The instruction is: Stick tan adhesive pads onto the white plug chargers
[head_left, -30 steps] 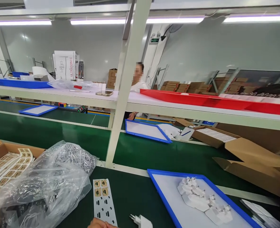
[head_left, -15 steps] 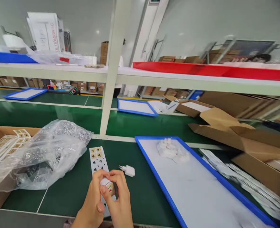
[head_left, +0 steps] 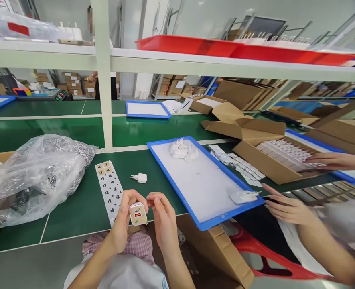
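Observation:
My left hand (head_left: pixel 123 214) is closed around a white plug charger (head_left: pixel 138 214), its port face turned up toward me. A beige sticker covers that face, around a small slot and a red USB port, with green bits at its edge. Just right of the charger is my right hand (head_left: pixel 163 216), thumb and fingertips drawn together; whatever they may pinch is too small to make out. Beyond my hands, a second white charger (head_left: pixel 141 178) with two pins lies on the green table. Left of it lies a sticker sheet (head_left: pixel 108 188), a few beige stickers left at its top.
A blue-rimmed tray (head_left: pixel 177 192) holds bagged white items. A clear plastic bag (head_left: pixel 39 176) lies left. At right, a co-worker's hands (head_left: pixel 288 206) are beside an open carton (head_left: pixel 255 154) of chargers. A shelf post (head_left: pixel 104 80) rises ahead; another carton (head_left: pixel 225 253) sits below the table edge.
The view has swung right and down, bringing the co-worker's hands into sight. My right hand has come away from the charger, which stays in my left hand, lifted nearer the table's front edge.

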`<state>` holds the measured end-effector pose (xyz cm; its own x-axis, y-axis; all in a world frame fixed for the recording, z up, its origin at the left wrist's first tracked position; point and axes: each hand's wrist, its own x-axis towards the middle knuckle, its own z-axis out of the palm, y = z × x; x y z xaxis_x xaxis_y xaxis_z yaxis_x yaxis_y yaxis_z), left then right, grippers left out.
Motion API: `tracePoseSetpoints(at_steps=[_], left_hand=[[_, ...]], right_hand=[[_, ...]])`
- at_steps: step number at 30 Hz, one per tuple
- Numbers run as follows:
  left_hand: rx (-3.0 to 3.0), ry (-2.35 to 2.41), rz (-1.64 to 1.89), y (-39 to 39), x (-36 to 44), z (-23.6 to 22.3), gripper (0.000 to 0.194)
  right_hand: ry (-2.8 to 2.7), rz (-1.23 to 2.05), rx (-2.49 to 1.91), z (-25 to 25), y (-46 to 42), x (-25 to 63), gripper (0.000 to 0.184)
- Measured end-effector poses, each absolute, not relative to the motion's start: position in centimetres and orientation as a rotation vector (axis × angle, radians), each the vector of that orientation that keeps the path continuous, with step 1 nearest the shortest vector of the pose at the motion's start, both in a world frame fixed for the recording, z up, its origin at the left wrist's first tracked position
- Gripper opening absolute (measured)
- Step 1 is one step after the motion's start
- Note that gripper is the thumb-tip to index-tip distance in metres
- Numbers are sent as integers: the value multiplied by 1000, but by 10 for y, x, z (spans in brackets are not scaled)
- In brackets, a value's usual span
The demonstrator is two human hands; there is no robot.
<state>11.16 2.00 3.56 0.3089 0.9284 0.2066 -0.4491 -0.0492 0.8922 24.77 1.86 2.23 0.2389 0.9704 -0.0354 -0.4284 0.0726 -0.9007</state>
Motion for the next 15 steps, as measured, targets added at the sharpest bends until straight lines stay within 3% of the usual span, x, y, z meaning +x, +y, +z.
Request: tracePoseSetpoints(at_steps=[8,15], left_hand=[[1128,593,993,19,118,27,38],[1531,825,856,29,126,17,22]], right_hand=[[-450,1782,-825,7,-13,246,62],[-176,1857,-679,9,-8,256,53]])
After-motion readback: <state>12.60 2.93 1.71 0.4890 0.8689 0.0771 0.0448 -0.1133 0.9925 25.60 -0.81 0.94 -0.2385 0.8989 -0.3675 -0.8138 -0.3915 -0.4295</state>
